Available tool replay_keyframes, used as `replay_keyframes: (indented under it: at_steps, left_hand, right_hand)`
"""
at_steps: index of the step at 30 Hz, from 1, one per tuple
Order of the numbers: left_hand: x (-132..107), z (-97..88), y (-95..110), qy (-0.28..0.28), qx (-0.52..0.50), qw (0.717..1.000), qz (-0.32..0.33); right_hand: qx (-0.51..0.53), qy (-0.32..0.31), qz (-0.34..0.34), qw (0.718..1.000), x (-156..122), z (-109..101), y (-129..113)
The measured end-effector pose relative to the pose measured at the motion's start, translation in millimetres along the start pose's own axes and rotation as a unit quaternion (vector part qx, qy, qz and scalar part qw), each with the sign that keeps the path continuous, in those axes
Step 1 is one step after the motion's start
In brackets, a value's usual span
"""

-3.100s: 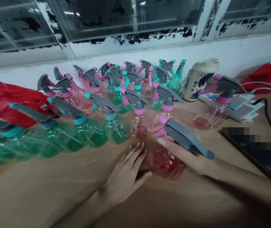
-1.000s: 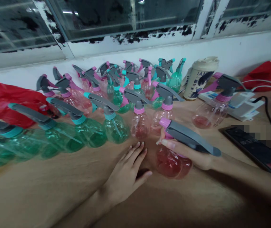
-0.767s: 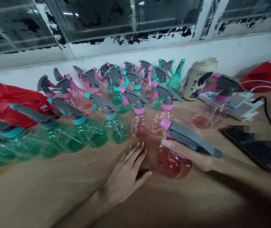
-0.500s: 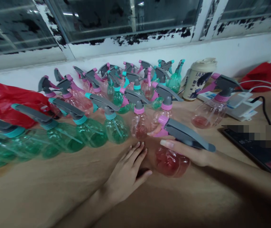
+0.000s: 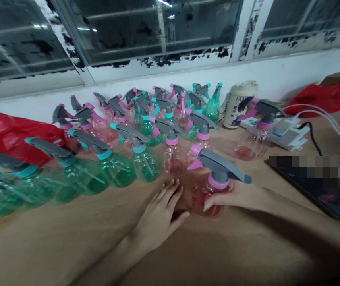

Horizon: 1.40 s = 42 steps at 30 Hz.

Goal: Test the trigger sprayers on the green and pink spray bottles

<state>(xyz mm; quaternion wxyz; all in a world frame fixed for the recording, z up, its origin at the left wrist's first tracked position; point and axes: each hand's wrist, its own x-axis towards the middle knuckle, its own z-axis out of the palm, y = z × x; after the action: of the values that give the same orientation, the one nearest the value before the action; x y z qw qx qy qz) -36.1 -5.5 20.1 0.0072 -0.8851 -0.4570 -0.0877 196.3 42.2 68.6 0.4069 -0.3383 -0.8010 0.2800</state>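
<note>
My right hand (image 5: pixel 232 198) is wrapped round the body of a pink spray bottle (image 5: pixel 208 212) with a grey and pink trigger head; the bottle stands upright on the table. The thumb lies across its front, and the other fingers are mostly hidden behind it. Flat on the table to its left rests my left hand (image 5: pixel 161 218), fingers stretched out, holding nothing. Just beyond the left fingertips stand another pink spray bottle (image 5: pixel 174 159) and a green spray bottle (image 5: pixel 146 165).
More green and pink spray bottles crowd the wooden table (image 5: pixel 77 238) towards the wall. A red plastic bag (image 5: pixel 24 139) lies at left. To the right are a paper cup (image 5: pixel 239 105), a lone pink bottle (image 5: pixel 252 143), a white power strip (image 5: pixel 289 137) and a phone (image 5: pixel 304 186).
My right hand has shifted from the neck and trigger of the pink bottle down to its body. The left hand has stayed flat on the table. The view has turned slightly.
</note>
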Motion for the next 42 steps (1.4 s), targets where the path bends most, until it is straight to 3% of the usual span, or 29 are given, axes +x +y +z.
replay_keyframes:
  at_steps: [3, 10, 16, 20, 31, 42]
  left_hand:
    - [0, 1.1, -1, 0.006, -0.009, 1.0, 0.001]
    - [0, 1.1, -3, 0.012, 0.007, 1.0, 0.002]
    - [1, 0.4, -4, 0.019, 0.017, 1.0, 0.001]
    - [1, 0.8, -5, 0.029, 0.013, 0.999, -0.006]
    - [-1, 5.2, -11, 0.033, -0.004, 0.999, -0.014]
    - [2, 7.2, -14, 0.045, -0.001, 0.999, -0.006]
  right_hand:
    - [-0.064, -0.013, 0.017, 0.998, -13, -3, 1]
    - [-0.175, 0.053, 0.036, 0.982, -35, -30, -3]
    - [-0.244, 0.137, 0.072, 0.957, -35, -65, 28]
    - [-0.26, 0.138, 0.069, 0.953, -19, -78, 49]
    - [-0.279, 0.15, 0.106, 0.942, 26, -72, 65]
    - [-0.273, 0.155, 0.112, 0.943, 28, -67, 66]
